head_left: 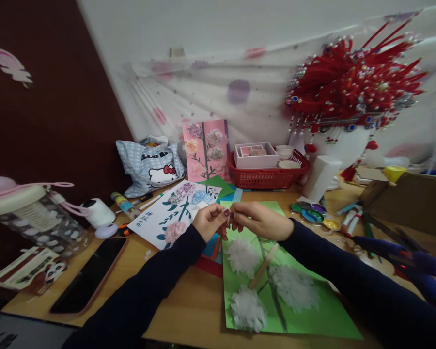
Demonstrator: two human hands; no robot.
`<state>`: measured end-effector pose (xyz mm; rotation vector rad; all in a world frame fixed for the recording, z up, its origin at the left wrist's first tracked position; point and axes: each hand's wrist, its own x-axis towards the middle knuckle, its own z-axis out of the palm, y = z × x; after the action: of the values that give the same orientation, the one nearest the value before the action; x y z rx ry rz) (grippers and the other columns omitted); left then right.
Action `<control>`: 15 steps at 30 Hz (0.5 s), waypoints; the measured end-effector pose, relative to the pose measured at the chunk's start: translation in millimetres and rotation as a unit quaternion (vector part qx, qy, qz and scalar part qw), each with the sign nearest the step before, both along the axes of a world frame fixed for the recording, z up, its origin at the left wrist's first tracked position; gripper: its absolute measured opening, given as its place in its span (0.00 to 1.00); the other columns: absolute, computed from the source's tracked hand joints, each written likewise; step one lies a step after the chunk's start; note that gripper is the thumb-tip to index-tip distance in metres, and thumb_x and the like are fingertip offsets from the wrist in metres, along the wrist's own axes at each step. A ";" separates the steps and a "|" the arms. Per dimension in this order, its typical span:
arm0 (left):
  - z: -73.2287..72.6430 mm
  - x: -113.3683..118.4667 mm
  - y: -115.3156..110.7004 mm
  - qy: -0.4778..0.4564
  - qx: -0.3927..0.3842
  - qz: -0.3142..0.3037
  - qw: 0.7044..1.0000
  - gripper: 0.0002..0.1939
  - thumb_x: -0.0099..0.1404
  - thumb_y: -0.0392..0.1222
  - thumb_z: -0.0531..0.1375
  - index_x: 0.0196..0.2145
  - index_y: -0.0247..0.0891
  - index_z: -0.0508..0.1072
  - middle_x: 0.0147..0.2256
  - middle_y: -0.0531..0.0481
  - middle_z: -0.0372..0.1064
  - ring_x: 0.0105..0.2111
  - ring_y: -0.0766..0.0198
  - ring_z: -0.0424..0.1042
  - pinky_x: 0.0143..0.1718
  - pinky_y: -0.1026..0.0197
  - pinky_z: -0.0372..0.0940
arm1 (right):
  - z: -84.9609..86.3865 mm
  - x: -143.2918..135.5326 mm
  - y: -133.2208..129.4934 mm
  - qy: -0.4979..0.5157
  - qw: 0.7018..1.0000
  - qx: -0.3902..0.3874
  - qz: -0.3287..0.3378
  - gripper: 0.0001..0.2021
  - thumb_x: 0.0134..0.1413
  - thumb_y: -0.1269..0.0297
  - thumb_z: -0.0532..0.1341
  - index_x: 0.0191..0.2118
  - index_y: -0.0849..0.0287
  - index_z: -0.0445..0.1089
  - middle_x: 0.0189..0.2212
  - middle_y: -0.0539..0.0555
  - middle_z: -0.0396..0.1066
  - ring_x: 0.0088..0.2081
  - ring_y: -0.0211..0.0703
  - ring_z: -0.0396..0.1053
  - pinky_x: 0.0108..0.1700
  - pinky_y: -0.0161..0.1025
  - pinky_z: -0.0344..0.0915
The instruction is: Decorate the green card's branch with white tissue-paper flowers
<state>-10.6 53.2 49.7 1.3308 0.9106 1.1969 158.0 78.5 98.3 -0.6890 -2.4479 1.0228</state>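
Note:
My left hand (210, 220) and my right hand (256, 218) meet above the top of a green sheet (330, 315), fingertips pinched together. Between them shows a small white scrap (228, 214), thin like tissue paper; the fingers hide most of it. Fluffy white paper flowers sit on the sheet below: one at the upper left (243, 257), one on the right (294, 286) and one at the bottom left (249, 309). A dark painted stem (276, 305) runs between them. Across the sheet lies a pale wooden stick (263, 266), slanted, near the flowers.
Left are a phone (90, 278), a patterned bottle (39, 218) and a white flower picture (156, 218). Behind stand a pink flower picture (205, 152) and a red basket (265, 178). Right are a paint palette (310, 213), a blue glue gun (388, 249) and a red beaded headdress (352, 82).

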 end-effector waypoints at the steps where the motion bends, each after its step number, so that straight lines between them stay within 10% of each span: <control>1: 0.6 0.2 -1.3 0.002 0.006 0.006 1.000 0.24 0.52 0.61 0.61 0.27 0.35 0.63 0.20 0.56 0.64 0.14 0.70 0.65 0.15 0.66 0.66 | -0.6 0.1 0.8 0.004 1.000 -0.008 0.000 0.09 0.56 0.71 0.48 0.27 0.60 0.60 0.24 0.51 0.67 0.25 0.34 0.65 0.30 0.33 0.64; 15: -2.4 -0.7 1.2 -0.016 0.036 0.023 0.999 0.20 0.55 0.57 0.60 0.27 0.36 0.63 0.20 0.57 0.64 0.14 0.72 0.64 0.15 0.67 0.64 | -6.8 1.6 7.7 0.030 0.997 -0.065 0.000 0.10 0.58 0.64 0.50 0.28 0.61 0.62 0.24 0.51 0.67 0.25 0.34 0.65 0.31 0.35 0.64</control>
<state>-11.3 54.5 47.3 1.3504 0.8860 1.2944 159.6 86.2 91.5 -0.6906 -2.3462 1.1938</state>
